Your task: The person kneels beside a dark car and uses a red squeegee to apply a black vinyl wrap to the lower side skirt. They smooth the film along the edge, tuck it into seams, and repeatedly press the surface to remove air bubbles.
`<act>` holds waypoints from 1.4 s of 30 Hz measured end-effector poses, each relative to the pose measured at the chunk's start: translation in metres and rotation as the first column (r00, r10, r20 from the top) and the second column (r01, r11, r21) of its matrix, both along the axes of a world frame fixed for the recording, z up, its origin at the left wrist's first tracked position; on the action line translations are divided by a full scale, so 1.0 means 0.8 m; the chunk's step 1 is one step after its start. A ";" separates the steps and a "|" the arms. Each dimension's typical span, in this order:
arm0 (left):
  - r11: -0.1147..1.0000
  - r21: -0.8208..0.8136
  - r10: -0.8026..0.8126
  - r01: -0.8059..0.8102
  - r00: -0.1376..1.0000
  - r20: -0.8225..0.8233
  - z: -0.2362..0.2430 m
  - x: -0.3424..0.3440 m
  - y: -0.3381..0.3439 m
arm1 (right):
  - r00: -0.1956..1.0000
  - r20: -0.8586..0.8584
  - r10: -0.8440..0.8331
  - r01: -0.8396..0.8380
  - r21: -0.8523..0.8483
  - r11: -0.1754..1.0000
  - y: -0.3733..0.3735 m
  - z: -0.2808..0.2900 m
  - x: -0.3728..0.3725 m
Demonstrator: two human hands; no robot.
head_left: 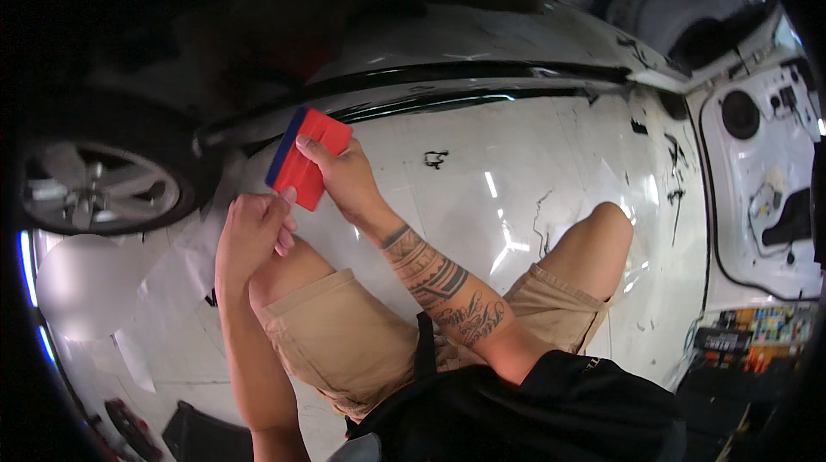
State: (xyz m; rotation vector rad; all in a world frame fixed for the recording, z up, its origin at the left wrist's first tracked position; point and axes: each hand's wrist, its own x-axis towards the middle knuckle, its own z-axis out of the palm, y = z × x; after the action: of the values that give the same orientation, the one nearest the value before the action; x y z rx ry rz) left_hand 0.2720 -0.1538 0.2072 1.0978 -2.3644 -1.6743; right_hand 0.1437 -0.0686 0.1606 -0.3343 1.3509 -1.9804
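So, the right hand [351,180] is doing the real holding: its thumb [317,151] is lying across the face of the squeegee [303,173], its fingers are going behind, and the grip is closed. The left hand [255,233] is meeting the lower end with curled fingers; can't tell whether it's pinching the corner or only resting there.

My take on doing this well: be keeping the right grip on the red body and off the blue strip [286,149], since a crushed or greasy edge would probably be dragging. Let the right be bracing while the left is working lightly, fingertips only, going along the strip rather than pulling away from it. Be holding it clear of the floor [533,161] too; grit would likely be sticking.

Location: it's sitting in mid-air beyond the left knee [301,270], right of the wheel [90,191], on the near side of the car [482,42].

Looks: flat, roughly rectangular, bright red, tilting, with the strip side facing left. The strip is running down one long side, dark and matt, so I'm guessing felt. It's looking straight; no lifting showing from here.
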 end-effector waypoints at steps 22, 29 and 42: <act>-0.282 -0.959 -0.622 -0.015 0.764 0.171 0.022 -0.316 0.121 | 0.989 0.082 -0.121 0.139 -0.267 0.954 0.301 -0.034 -0.264; -0.501 -0.859 -0.666 -0.104 0.680 0.306 0.055 -0.297 0.060 | 0.977 -0.160 -0.140 0.165 0.152 0.975 0.268 0.021 -0.274; -0.570 -0.788 -0.689 -0.235 0.658 0.303 0.111 -0.266 0.053 | 0.937 0.342 -0.076 0.051 0.081 0.995 0.191 0.061 -0.253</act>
State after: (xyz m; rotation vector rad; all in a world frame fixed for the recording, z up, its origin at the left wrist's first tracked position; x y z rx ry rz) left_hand 0.0595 -0.1111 0.2960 -0.7003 -2.1635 0.8516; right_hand -0.0586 0.0844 0.2092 0.0912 1.2114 -1.9279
